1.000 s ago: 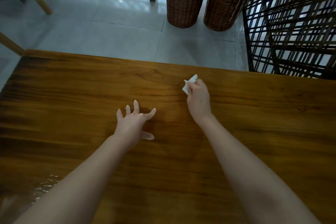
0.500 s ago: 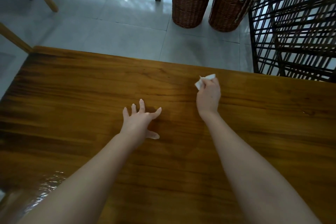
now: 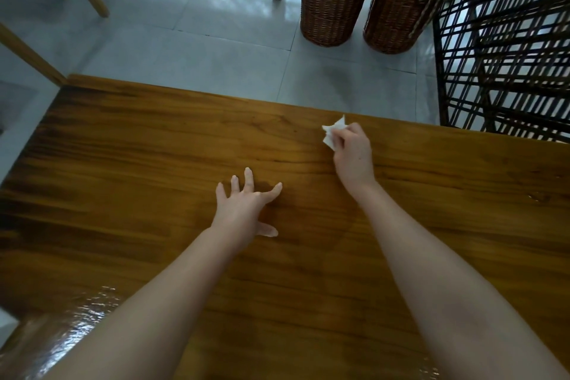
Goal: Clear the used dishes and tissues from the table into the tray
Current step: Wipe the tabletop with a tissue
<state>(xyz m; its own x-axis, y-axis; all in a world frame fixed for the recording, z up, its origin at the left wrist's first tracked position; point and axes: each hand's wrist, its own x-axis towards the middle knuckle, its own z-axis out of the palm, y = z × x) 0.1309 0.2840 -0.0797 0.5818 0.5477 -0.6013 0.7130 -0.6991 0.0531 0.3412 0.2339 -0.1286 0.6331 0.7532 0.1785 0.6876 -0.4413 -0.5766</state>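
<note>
A: Item one, right hand point(image 3: 351, 154)?
B: Closed on a crumpled white tissue point(image 3: 333, 133), pinched at the fingertips near the far edge of the table point(image 3: 154, 163). A second ago the hand sat a little nearer the left hand; half a second ago it was a touch further right along that edge. Now it is back left a little, tissue still pinched. I cannot tell whether the tissue touches the table.

A: Item two, left hand point(image 3: 243, 207)?
B: Fingers spread, holding nothing, palm down on the table, nearer the person than the tissue and to its left. Unchanged across all three moments.

A: Dishes? Tray?
B: None in view. The table shows only the two hands, the tissue, and a glossy wet-looking patch at its near left corner.

A: Beyond the table?
B: Two wicker baskets point(image 3: 330, 9) on the tiled floor past the far edge; dark lattice screen point(image 3: 505, 55) to their right.

A: Assessment?
B: Judged: the small back-and-forth of the tissue suggests wiping or gathering, not yet carrying. The tissue is secured; it remains to go into the tray, wherever that stands.
</note>
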